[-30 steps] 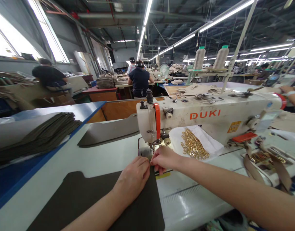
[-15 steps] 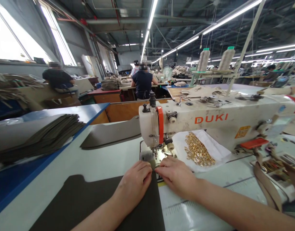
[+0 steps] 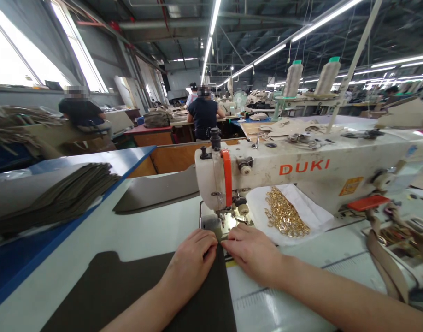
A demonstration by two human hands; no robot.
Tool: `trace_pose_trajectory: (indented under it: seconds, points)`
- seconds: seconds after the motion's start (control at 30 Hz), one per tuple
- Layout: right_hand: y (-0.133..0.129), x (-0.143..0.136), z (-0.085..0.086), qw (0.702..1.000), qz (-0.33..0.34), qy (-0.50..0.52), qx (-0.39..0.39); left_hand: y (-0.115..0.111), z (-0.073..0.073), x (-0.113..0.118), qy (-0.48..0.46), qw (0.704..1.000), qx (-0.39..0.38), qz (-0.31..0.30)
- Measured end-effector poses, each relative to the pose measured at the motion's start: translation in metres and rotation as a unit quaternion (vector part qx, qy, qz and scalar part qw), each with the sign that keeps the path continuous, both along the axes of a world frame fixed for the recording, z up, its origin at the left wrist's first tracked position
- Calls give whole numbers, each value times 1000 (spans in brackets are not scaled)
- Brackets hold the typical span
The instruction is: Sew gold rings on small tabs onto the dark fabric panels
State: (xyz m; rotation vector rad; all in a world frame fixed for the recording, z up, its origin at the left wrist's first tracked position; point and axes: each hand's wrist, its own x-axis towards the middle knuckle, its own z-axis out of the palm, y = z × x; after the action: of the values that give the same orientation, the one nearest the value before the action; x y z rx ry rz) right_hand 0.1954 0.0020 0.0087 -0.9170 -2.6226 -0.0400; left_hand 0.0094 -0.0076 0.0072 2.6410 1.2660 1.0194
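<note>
Fingers [image 3: 210, 240] pinched, my left hand [image 3: 194, 259] and right hand [image 3: 255, 255] hold the panel's [image 3: 135, 276] two-o'clock corner; likely light, flexible: grip edges.

dark panel [image 3: 128, 281]: bottom cut off | dark stack [image 3: 59, 198]: left end cut off

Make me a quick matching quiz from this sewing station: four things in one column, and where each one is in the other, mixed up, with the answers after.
Things:
1. Gold rings
2. Thread cones
3. Large dark panel
4. Stack of dark pieces

Places:
A. On the blue-edged table
B. Partly under the left hand
C. On the stand beyond the sewing machine
D. On the white sheet

Pairs: 1-D, 2-C, 3-B, 4-A.
</note>
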Motion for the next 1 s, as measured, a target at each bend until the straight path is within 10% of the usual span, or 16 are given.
trace_pose_trajectory:
  seconds: [0.33,1.0]
  points:
    - [-26,31,22,978,150,-130,64,0,-2,0,13,1000,18,-8]
    - [-15,3,-13,994,110,-5,13,4,-6,-3,22,998,49,-34]
